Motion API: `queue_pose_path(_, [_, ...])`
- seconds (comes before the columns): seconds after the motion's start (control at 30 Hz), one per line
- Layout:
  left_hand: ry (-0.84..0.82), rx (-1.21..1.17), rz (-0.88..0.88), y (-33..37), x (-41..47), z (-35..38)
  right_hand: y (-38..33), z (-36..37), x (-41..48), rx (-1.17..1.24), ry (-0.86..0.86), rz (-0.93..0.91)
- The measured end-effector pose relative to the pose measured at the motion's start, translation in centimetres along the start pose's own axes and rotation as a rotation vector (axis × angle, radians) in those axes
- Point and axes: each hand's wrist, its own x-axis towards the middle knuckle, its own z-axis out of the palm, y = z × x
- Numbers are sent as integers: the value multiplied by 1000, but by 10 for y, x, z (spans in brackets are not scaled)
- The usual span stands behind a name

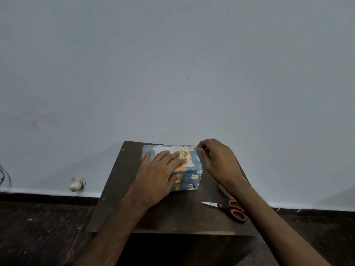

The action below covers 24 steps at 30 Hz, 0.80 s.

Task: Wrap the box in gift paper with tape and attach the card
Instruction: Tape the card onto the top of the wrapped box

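Observation:
A box (194, 174) wrapped in blue gift paper with animal prints sits at the back of a small dark table (176, 214). On its top lies a white card (169, 149) with orange balloons. My left hand (159, 169) lies flat on the card and box top, fingers straight. My right hand (217, 160) hovers by the box's far right corner, fingertips pinched together; whatever they pinch is too small to make out. A roll of tape (223, 190) shows partly under my right forearm.
Scissors (229, 209) with red and black handles lie on the table's right front part, blades pointing left. A pale wall rises right behind the table. A white plug-like object (76, 184) lies on the dark floor at the left.

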Motion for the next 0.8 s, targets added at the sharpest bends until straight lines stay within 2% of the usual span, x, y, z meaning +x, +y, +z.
queue_pose_path(0.13, [53,-12,7,2,1,2,-2,15,30,-232,-168,-145])
queue_pose_path(0.3, [59,-38,-9,1,2,1,-2,21,42,-377,-255,-259])
queue_pose_path(0.47, [31,-61,-31,3,1,-4,-1,16,44,-456,-344,-370])
queue_pose_path(0.8, [14,-67,-52,6,1,-6,-11,-3,59,-577,-495,-474])
